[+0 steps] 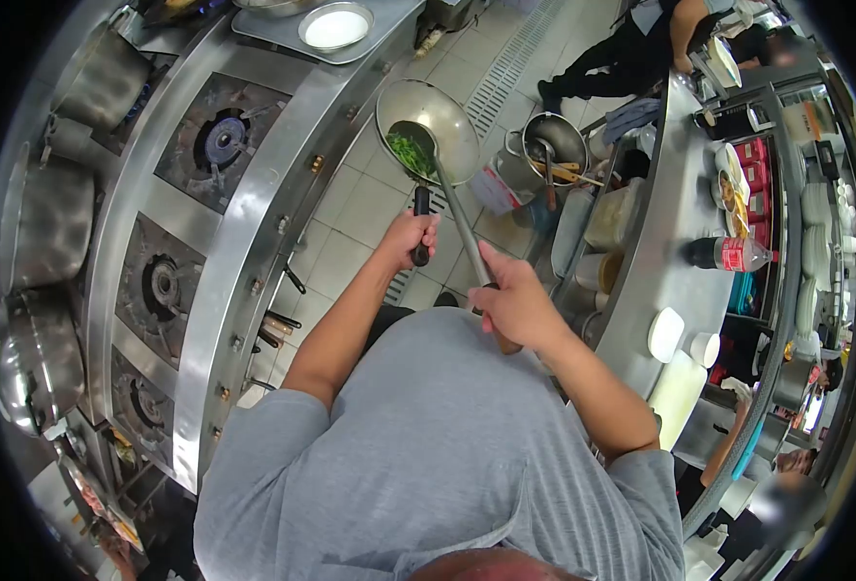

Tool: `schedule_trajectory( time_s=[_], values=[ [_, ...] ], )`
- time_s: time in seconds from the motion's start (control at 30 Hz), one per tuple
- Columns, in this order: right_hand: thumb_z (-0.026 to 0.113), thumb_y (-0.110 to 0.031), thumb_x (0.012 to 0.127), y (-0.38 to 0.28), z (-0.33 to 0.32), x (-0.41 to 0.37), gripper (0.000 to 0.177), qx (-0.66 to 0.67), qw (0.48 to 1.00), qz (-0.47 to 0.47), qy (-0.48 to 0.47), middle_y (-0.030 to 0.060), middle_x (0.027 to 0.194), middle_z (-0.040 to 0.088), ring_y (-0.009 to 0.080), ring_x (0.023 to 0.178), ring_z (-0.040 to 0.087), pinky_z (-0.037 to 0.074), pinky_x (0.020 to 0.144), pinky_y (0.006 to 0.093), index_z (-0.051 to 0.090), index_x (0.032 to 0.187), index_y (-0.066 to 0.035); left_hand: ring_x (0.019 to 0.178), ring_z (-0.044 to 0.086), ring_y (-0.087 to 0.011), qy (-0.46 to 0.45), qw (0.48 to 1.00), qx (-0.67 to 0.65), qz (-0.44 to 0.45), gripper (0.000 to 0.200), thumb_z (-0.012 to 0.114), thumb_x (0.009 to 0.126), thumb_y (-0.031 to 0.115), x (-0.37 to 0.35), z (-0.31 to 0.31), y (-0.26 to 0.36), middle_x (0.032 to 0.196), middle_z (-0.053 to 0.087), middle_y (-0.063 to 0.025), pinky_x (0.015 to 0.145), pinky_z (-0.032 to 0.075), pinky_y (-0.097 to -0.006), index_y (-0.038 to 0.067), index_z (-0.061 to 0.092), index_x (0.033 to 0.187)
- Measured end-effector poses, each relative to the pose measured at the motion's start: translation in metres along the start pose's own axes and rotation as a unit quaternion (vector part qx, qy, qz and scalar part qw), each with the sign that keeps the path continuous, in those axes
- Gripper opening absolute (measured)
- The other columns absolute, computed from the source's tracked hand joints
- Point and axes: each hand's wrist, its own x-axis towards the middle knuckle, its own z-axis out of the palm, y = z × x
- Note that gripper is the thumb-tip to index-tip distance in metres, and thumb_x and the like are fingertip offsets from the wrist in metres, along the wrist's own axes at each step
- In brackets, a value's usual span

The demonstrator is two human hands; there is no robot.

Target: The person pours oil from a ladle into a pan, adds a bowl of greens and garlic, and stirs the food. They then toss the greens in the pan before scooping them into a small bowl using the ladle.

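Observation:
My left hand [409,240] is wrapped round the black handle of a wok [447,121], which I hold out in front of me over the floor. Chopped greens [410,155] lie in the wok's near left part. Closed on the lower shaft of a long ladle [459,215] is my right hand [517,302]; the ladle's wooden end sticks out below the fist. The ladle's bowl rests inside the wok, against the greens.
A stove with several burners [224,140] runs along the left, with large pots [48,223] behind it. At right stands a steel counter [656,261] bearing a cola bottle [738,255]. A pot with utensils [556,145] is ahead. Another person [641,44] stands beyond.

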Motion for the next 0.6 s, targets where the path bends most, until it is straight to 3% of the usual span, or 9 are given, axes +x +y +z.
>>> schedule_trajectory(
  time_s=[0.07,0.33,0.47,0.6],
  values=[
    [0.061,0.003,0.087,-0.011,-0.014,0.000,0.074,0.087,0.996,0.004,-0.025,0.0020,0.070,0.056,0.0102,0.049,0.051,0.043,0.048,0.0263,0.029,0.154,0.007,0.047,0.046,-0.0073,0.031,0.999,0.018,-0.010,0.015,0.062,0.095,0.011,-0.004,0.000,-0.005,0.064,0.050,0.0019,0.042,0.046,-0.0292,0.007,0.048,0.095],
    [0.061,0.003,0.088,-0.004,-0.072,0.018,0.063,0.365,0.925,0.084,-0.068,0.0129,0.077,0.061,0.0129,0.047,0.055,0.042,0.037,0.0252,0.044,0.148,0.000,0.047,0.046,-0.0065,0.024,0.999,0.013,-0.042,0.019,0.063,0.094,0.013,-0.019,-0.004,0.003,0.065,0.048,0.0034,0.043,0.044,-0.0287,0.011,0.046,0.089],
    [0.061,0.002,0.089,0.014,-0.072,0.032,0.067,0.348,0.930,0.071,-0.099,0.0104,0.075,0.061,0.0130,0.048,0.054,0.041,0.041,0.0247,0.039,0.152,-0.001,0.047,0.046,-0.0057,0.046,0.998,0.011,-0.038,0.020,0.064,0.094,0.014,-0.038,0.004,0.018,0.064,0.048,0.0046,0.043,0.044,-0.0283,0.012,0.045,0.090],
    [0.061,0.004,0.089,0.028,-0.069,0.040,0.059,0.362,0.924,0.043,-0.113,0.0134,0.076,0.061,0.0131,0.050,0.055,0.043,0.042,0.0227,0.047,0.146,-0.001,0.048,0.046,-0.0049,0.037,0.999,0.000,-0.023,0.021,0.065,0.094,0.013,-0.046,0.004,0.031,0.065,0.048,0.0050,0.044,0.045,-0.0277,0.012,0.043,0.093]
  ],
)
